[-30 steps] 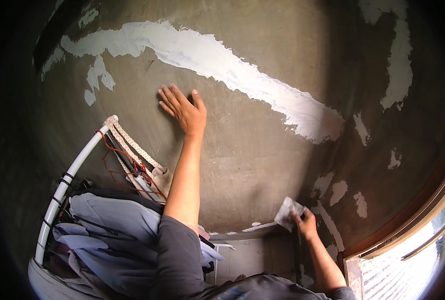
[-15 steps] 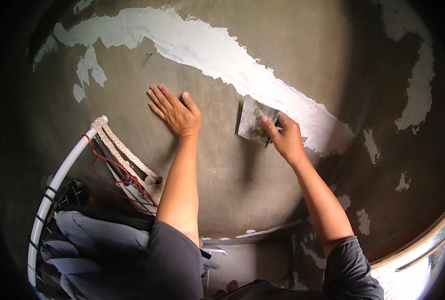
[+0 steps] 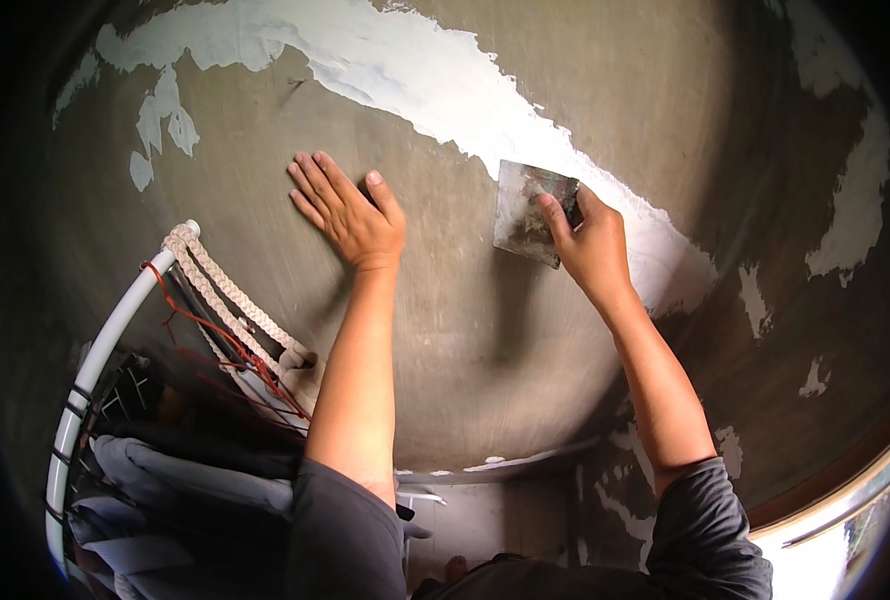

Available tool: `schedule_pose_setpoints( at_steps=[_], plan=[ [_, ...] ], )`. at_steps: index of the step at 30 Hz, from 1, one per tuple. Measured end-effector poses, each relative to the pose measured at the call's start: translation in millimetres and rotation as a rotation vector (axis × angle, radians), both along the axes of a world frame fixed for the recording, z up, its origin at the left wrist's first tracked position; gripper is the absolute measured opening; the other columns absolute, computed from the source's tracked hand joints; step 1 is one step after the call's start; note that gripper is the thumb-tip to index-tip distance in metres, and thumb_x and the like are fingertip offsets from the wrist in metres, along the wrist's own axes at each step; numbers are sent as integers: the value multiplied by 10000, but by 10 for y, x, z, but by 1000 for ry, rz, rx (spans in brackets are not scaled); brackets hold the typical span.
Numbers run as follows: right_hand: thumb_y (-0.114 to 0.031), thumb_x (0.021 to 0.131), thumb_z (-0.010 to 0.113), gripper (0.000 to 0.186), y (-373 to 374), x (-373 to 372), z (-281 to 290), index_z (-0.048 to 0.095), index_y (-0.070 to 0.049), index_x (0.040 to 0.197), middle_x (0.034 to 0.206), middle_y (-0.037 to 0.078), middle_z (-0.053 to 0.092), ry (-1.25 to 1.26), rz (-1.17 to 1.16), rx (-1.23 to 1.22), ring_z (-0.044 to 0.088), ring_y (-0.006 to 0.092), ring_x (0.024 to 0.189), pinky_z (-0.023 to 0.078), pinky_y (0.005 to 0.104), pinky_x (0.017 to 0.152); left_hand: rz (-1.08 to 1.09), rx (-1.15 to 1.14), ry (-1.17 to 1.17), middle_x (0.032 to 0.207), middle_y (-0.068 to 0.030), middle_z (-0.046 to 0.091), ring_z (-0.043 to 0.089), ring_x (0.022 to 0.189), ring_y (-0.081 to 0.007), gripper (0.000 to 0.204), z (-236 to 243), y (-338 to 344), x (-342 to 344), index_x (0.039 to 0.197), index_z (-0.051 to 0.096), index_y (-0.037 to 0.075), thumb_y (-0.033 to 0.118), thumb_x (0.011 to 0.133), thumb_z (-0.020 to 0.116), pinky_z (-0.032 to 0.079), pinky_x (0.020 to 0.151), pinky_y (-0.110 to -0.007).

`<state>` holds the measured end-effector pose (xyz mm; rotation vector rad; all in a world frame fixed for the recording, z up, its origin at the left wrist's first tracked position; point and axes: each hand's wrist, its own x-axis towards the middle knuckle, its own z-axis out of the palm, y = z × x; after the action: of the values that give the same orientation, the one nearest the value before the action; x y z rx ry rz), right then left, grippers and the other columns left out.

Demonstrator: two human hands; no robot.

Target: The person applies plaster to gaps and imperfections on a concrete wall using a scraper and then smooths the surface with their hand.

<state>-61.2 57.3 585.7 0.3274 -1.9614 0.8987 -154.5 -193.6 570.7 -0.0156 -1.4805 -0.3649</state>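
A broad white band of filler (image 3: 425, 80) runs slantwise across the grey-brown wall (image 3: 435, 330), from upper left down to the right. My right hand (image 3: 597, 238) grips a flat, square-bladed scraper (image 3: 527, 212), its metal face smeared with grey and white. The blade's upper edge lies at the lower border of the white band. To the left, my left hand (image 3: 355, 218) is flat against the bare wall below the band, fingers stretched out and thumb apart. It holds nothing.
At the lower left stands a white pipe rack (image 3: 115, 325) with braided rope (image 3: 235, 290), red cord and grey clothes (image 3: 195, 475) hanging from it. A bright window (image 3: 835, 545) is at the lower right. Smaller white patches (image 3: 855, 200) mark the right-hand wall.
The scraper and my right hand have shifted slightly right, and the blade has turned and faces me more squarely. My left hand stays flat on the wall. The view has tilted slightly.
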Motion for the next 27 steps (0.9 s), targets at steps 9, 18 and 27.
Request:
schedule_pose_setpoints(
  at_steps=[9,18,27],
  plan=[
    [-240,908,712,364,-20,15,160,541,42,755,663,258,571,-38,-29,63,531,435,595,443,450,575,16,0,-2,1572,-299,243,171,1493,-427,683,-19,-11,-16,1477,285,-120,379,1015,350,91,1197,-554],
    [-298,910,706,388,-3,35,332,554,35,780,676,256,595,-13,-112,198,583,445,634,465,468,596,7,3,9,1571,-298,245,175,1490,-431,675,-19,-1,-32,1470,299,-119,372,1011,357,98,1195,-557],
    [-300,913,692,352,-18,33,535,577,16,807,687,231,627,37,-160,306,614,431,654,485,474,622,-12,7,13,1571,-295,247,172,1490,-434,679,-17,6,-39,1471,301,-114,381,1010,363,93,1193,-563]
  ],
)
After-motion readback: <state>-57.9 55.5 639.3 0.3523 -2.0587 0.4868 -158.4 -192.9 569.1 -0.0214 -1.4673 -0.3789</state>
